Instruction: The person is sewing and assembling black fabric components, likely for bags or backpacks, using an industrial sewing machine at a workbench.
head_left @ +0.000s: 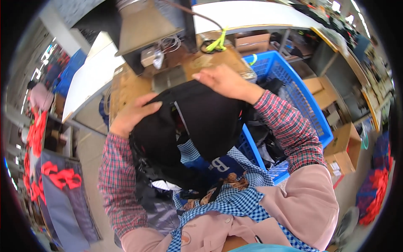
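A black fabric piece (210, 115), sewn and bulky, hangs between my hands in front of a wooden machine table (201, 63). A thin grey strip runs down its middle beside an open slit. My left hand (136, 113) is closed on its left upper edge, the thumb lying on top and the other fingers partly hidden. Higher up, my right hand (226, 84) pinches the upper edge on the right. The fabric's top lies against a metal plate (169, 79) on the table. Its lower folds hang over my lap, so its full shape is hidden.
A machine head (147, 25) stands over the table, with loose cables beneath. At the right is a blue plastic basket (294, 84) with dark fabric pieces inside. Cardboard boxes (342, 147) stand beyond it. Grey panels with red ribbons (63, 176) hang at the left.
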A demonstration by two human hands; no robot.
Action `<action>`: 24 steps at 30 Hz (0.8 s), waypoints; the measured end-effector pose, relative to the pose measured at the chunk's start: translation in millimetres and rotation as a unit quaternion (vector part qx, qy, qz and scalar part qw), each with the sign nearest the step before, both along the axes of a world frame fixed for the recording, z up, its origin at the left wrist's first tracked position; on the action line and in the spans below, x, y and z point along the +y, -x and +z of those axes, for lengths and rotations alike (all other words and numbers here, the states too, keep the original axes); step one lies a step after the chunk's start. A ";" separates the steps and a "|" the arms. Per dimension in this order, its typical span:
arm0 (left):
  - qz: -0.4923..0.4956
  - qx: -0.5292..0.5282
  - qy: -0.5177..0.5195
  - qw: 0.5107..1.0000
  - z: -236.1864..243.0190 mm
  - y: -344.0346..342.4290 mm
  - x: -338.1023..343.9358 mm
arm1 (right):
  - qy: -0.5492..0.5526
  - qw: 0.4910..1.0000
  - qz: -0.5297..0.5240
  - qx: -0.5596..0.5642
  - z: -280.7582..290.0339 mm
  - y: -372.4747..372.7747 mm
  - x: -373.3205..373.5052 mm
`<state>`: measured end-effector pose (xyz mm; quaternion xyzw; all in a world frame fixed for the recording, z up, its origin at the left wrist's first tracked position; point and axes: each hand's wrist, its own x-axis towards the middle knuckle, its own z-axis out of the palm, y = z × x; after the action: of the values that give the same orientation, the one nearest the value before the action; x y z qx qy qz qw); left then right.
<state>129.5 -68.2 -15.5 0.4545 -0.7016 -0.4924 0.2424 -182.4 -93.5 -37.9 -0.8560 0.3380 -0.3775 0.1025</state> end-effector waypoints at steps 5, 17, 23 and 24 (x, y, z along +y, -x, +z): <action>-0.017 0.070 -0.066 0.995 -4.1 -20.8 -29.0 | -0.052 0.999 0.006 0.012 6.7 -19.1 -27.9; -0.044 0.064 -0.054 0.996 -18.1 -33.6 -98.6 | -0.127 0.991 -0.018 0.025 9.3 -21.9 -77.6; -0.047 0.082 -0.070 0.993 -19.8 -40.1 -110.2 | -0.133 0.989 -0.037 0.044 17.1 -24.1 -85.2; -0.058 0.088 -0.061 0.993 -20.8 -39.7 -112.2 | -0.134 0.989 -0.038 0.046 16.5 -23.6 -86.1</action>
<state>169.2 -180.4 -36.3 0.3821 -0.6715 -0.5854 0.2459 -158.8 -179.6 -21.4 -0.8374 0.4223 -0.2927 0.1864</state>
